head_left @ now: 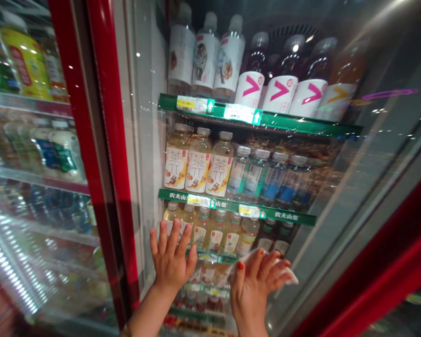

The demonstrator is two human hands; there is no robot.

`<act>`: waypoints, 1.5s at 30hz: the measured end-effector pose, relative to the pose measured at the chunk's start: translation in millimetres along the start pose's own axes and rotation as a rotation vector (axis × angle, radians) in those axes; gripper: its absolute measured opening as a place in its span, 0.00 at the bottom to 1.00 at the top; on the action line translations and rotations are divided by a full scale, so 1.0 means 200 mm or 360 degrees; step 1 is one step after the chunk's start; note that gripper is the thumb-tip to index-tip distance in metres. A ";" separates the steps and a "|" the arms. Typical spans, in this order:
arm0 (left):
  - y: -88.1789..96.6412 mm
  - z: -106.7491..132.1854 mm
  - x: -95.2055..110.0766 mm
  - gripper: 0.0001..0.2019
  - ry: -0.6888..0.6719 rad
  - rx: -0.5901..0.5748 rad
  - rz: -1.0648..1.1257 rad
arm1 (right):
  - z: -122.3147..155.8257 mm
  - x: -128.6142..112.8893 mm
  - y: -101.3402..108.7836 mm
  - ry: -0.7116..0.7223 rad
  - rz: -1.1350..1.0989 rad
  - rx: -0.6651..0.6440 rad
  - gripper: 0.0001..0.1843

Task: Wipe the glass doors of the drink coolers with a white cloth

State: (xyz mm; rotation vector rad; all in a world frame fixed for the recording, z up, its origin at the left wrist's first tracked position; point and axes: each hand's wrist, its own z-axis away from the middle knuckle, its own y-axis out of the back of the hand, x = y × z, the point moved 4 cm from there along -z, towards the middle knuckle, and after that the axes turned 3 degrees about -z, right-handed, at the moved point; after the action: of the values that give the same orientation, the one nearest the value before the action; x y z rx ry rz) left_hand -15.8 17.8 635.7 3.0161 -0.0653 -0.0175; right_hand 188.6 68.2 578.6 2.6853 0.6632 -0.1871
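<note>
My left hand (pixel 171 260) lies flat with fingers spread against the glass door (pixel 143 140) of a drinks fridge, low on the pane. Beside it my right hand (pixel 257 281) presses a white cloth (pixel 291 277) against the same glass, the fingers laid over the cloth. Behind the pane stand rows of bottles: white-labelled ones and dark ones with pink arrows (pixel 280 91) on the top shelf, tea bottles (pixel 196 164) and water bottles on the middle one.
The door has a red frame (pixel 105 140) on the left and a red edge (pixel 389 262) at the lower right. Another glass-fronted fridge (pixel 31 140) with bottles and cans stands to the left. Green shelf strips (pixel 238 206) carry price tags.
</note>
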 end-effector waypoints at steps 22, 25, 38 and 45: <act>-0.01 0.03 -0.02 0.37 0.0003 -0.0016 0.0016 | -0.39 0.02 0.12 -0.0042 -0.0038 0.0174 0.42; -0.01 0.03 -0.02 0.37 0.0016 -0.0026 0.0041 | -0.23 -0.22 0.06 0.0525 0.0028 0.0094 0.41; 0.00 0.01 -0.02 0.35 0.0078 -0.0013 0.0150 | -0.43 -0.22 0.12 0.0535 0.0045 0.0139 0.40; 0.00 0.03 -0.02 0.36 0.0058 -0.0014 0.0123 | -0.47 0.31 0.22 -0.0120 -0.0024 0.0215 0.38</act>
State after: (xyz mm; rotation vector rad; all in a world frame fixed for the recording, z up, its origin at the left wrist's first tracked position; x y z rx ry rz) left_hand -20.1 16.5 630.2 3.0011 -0.1780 0.0443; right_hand 267.4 94.2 665.8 2.7860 0.6702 -0.3470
